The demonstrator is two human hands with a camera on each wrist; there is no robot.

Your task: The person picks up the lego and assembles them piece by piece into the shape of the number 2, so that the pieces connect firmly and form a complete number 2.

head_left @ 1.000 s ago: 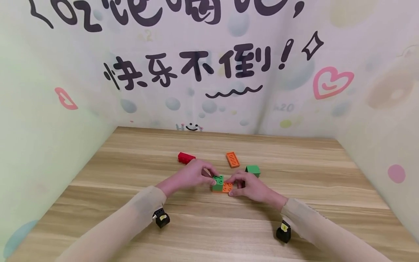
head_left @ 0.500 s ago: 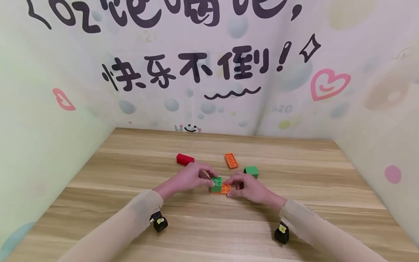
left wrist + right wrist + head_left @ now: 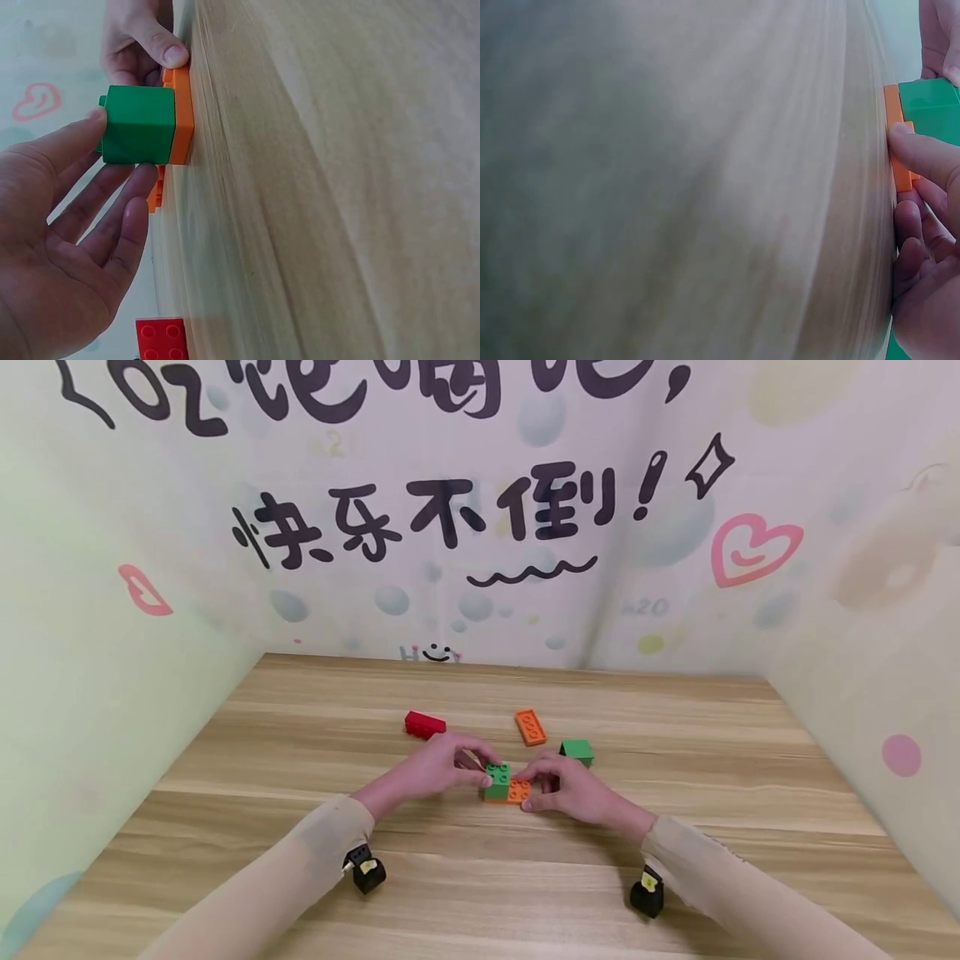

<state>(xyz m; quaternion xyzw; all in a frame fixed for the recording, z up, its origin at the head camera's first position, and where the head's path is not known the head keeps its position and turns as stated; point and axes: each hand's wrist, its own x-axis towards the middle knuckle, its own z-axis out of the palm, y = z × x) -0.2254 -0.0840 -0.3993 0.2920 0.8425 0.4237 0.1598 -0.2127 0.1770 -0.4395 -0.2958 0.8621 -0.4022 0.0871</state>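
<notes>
Right then, the green brick sat on the left end of an orange plate lying flat on the wooden counter. The left hand pinched the green brick from its left side, thumb and fingers around it. The right hand pinched the orange plate's right end against the counter. Beyond the green brick lay a red brick, a second orange plate and another green brick.
</notes>
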